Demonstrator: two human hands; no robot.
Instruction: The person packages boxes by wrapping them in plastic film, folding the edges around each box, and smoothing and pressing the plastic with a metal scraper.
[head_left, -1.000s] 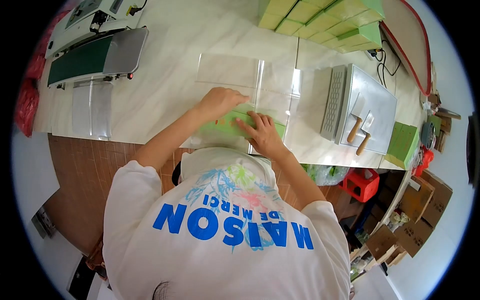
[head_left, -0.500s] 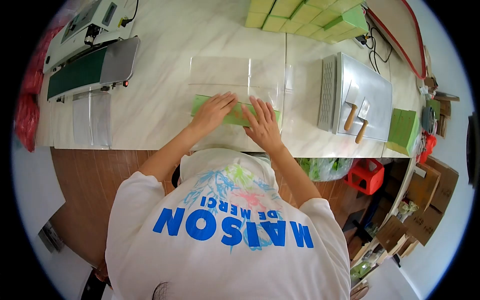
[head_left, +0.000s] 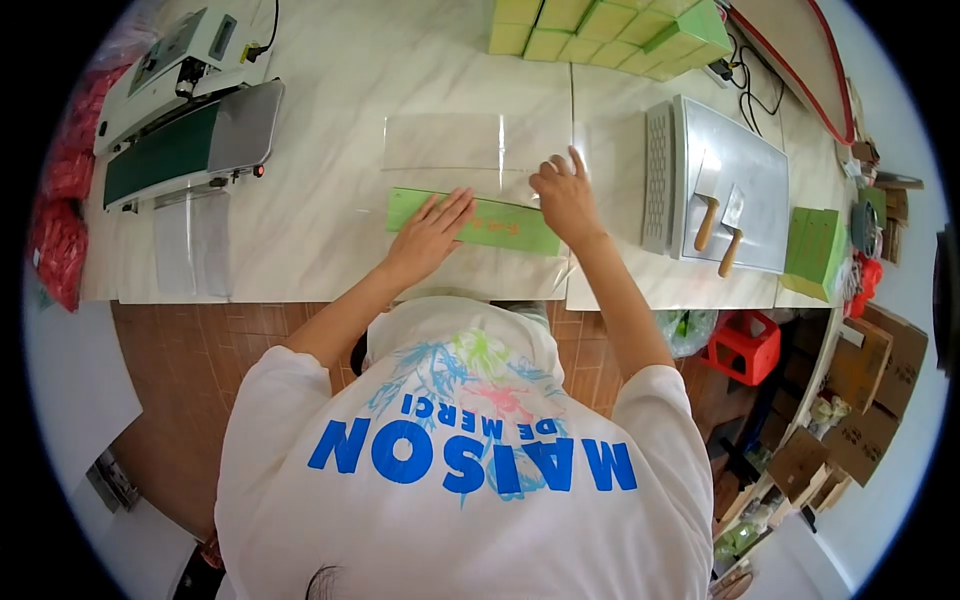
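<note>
A long green box [head_left: 505, 226] lies on the marble-patterned table near its front edge, with clear plastic film [head_left: 445, 142] spread around and behind it. My left hand [head_left: 432, 235] rests flat on the left half of the box, fingers stretched out. Just off the box's right end, my right hand [head_left: 566, 195] is over the film's right edge. Its index finger points up while the other fingers are bent, and whether they pinch the film is too small to tell.
Stacked green boxes [head_left: 610, 35] stand at the back. A metal case [head_left: 730, 190] with two wooden-handled blades is at the right, beside more green boxes [head_left: 812, 252]. At the left are a machine with a green belt [head_left: 160, 155] and clear sleeves [head_left: 192, 245].
My right hand has lifted off the box and moved right and back to the film's edge, its fingers now bent. My left hand stays on the box.
</note>
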